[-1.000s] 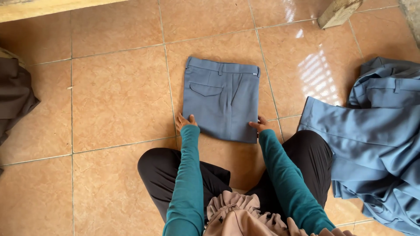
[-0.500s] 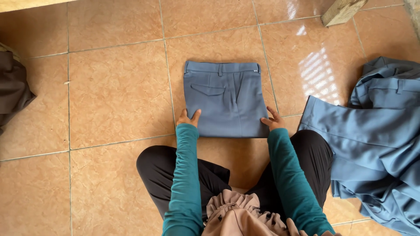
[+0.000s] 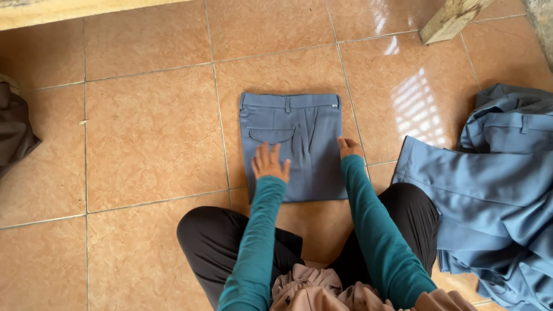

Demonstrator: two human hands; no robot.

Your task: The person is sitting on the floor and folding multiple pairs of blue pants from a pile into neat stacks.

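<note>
Both my hands lie flat & open, gripping nothing, left hand [image 3: 269, 163] on the near-left part of the folded blue trousers [image 3: 294, 147] on the tiled floor [image 3: 144, 132], right hand [image 3: 349, 147] at its right edge; soft, light, floppy cloth, prob best lifted w/ support under the near fold.

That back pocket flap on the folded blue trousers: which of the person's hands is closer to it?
Left. The left hand lies flat on the folded trousers just below the pocket flap, fingertips almost at it. The right hand rests at the trousers' right edge, farther away.
</note>
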